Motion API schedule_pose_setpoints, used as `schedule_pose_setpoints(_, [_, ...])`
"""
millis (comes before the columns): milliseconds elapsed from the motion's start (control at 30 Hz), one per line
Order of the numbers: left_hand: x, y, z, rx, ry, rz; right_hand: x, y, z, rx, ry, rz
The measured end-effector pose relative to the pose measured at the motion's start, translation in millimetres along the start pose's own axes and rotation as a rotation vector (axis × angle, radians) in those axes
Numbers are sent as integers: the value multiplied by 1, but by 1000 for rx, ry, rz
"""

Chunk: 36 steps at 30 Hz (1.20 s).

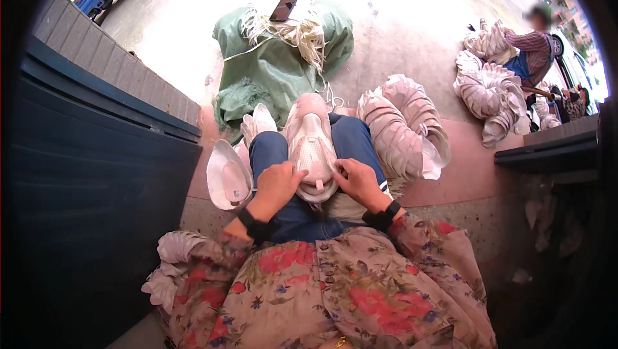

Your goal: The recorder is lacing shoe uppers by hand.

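A pale pinkish-white shoe upper [311, 140] lies lengthwise across my lap, its toe pointing away and its heel with a small pull tab close to me. My left hand [278, 185] grips its left edge near the heel opening, thumb and fingers closed on the rim. On the opposite side my right hand [360, 183] pinches the right edge with bent fingers. Beside my left knee stands another loose upper [228, 176], its opening turned up with a small label inside. One more upper [259, 120] rests just beyond it.
A green sack [267, 69] ahead bears a bundle of cream laces [302, 33] and a phone [284, 9]. Nested uppers [404, 127] lie right of my knees. A blue door panel [96, 188] stands left. Far right, a person [534, 49] sits by more stacked uppers [490, 88].
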State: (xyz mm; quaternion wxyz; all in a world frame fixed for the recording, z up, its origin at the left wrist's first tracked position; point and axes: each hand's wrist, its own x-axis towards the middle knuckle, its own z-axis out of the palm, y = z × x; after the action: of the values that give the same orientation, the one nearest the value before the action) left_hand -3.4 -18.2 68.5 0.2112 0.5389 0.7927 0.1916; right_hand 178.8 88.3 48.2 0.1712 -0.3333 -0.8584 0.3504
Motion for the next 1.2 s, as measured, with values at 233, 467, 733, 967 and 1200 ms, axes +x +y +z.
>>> schedule_pose_setpoints(233, [11, -13, 26, 30, 33, -2, -25, 21, -33, 67, 8, 63])
schedule_pose_setpoints(467, [15, -3, 25, 75, -14, 100, -61, 22, -57, -122, -117, -53])
schedule_pose_setpoints(733, [37, 12, 3, 177, -48, 225, -54, 52, -59, -162, -213, -114])
schedule_pose_setpoints(967, [32, 45, 29, -104, -210, 571, -52, 63, -41, -305, -298, -271])
schedule_pose_setpoints(1200, [37, 64, 75, -221, -295, 656, -44, 56, -58, -309, -208, -307])
